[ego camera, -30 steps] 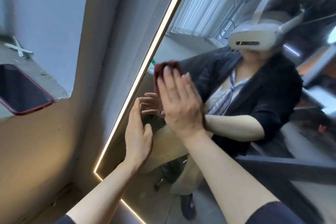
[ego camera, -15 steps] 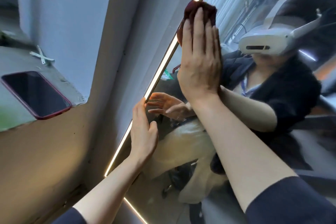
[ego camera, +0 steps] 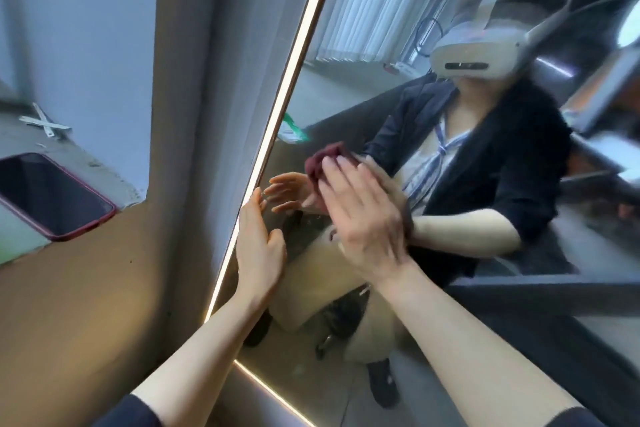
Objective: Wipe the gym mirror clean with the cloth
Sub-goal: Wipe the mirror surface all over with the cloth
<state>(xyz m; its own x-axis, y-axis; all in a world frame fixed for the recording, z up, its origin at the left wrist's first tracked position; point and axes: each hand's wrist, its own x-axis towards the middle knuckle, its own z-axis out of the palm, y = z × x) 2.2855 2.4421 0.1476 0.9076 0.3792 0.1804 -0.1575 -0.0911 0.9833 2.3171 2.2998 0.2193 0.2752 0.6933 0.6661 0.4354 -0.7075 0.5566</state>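
Observation:
A large mirror [ego camera: 346,374] with a lit strip along its left and bottom edges fills the right of the head view. My right hand [ego camera: 363,218] lies flat with straight fingers on a dark red cloth [ego camera: 320,161], pressing it against the glass; only the cloth's top edge shows above my fingertips. My left hand [ego camera: 258,246] rests flat and open on the mirror beside the lit left edge, below and left of the cloth. The glass reflects both hands and a seated person wearing a white headset.
A phone in a red case [ego camera: 52,196] lies on a grey ledge [ego camera: 20,246] at the left, with two crossed white strips [ego camera: 45,123] behind it. A grey wall panel [ego camera: 194,114] stands between the ledge and the mirror's edge.
My right hand has swept the cloth up to the mirror's lit edge and back down to mid-height. My left hand has stayed on the glass by the edge.

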